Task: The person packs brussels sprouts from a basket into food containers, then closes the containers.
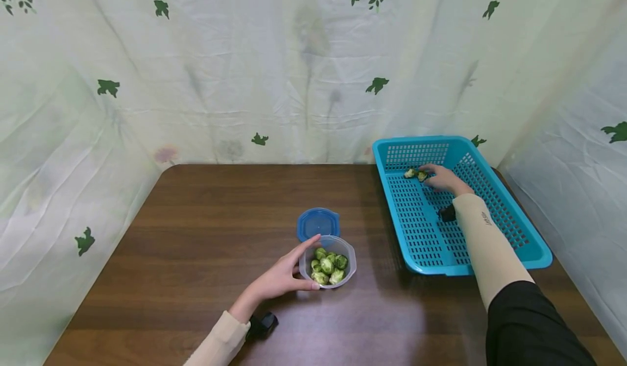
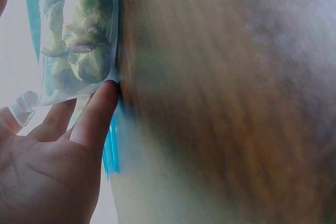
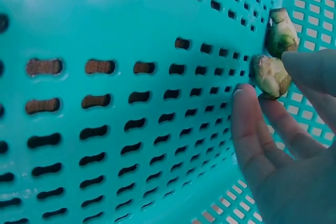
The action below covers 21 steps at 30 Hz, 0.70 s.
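My left hand (image 1: pixel 280 275) holds a clear plastic tub (image 1: pixel 350 269) from its left side, thumb at the near rim and fingers toward the far rim. Several green Brussels sprouts (image 1: pixel 327 265) lie inside; the left wrist view shows them through the wall. At the far end of a blue basket (image 1: pixel 411 235), my right hand (image 1: pixel 443 181) reaches down to two Brussels sprouts on its floor. In the right wrist view its spread thumb and fingers stand around the nearer sprout (image 3: pixel 271 76); the other sprout (image 3: pixel 282 32) lies just beyond. Firm contact is not visible.
A blue lid (image 1: pixel 318 223) lies behind the tub on the brown wooden table (image 1: pixel 220 219). The basket's raised, slotted walls surround the right hand. A pale curtain with green leaf prints (image 1: pixel 220 83) hangs behind the table and along both sides.
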Motion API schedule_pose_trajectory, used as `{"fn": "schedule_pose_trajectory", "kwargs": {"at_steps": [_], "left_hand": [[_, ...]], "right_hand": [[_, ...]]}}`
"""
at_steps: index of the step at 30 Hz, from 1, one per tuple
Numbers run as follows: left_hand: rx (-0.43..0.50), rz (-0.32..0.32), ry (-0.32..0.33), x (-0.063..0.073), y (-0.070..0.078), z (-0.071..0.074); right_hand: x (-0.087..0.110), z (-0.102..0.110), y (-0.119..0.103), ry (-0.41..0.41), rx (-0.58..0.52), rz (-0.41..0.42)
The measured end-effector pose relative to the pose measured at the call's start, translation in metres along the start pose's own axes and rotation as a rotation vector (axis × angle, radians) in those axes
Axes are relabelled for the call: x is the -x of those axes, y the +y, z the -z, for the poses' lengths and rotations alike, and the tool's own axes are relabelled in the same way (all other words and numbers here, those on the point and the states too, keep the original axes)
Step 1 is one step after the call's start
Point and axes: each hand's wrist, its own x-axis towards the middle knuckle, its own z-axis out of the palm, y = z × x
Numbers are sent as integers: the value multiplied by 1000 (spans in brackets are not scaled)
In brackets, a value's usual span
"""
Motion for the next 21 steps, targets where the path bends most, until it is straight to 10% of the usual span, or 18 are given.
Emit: {"fn": "schedule_pose_trajectory", "kwargs": {"at_steps": [21], "left_hand": [[-1,-33,-2,0,-1,-1]], "right_hand": [[7,2,-4,139,-131,18]]}}
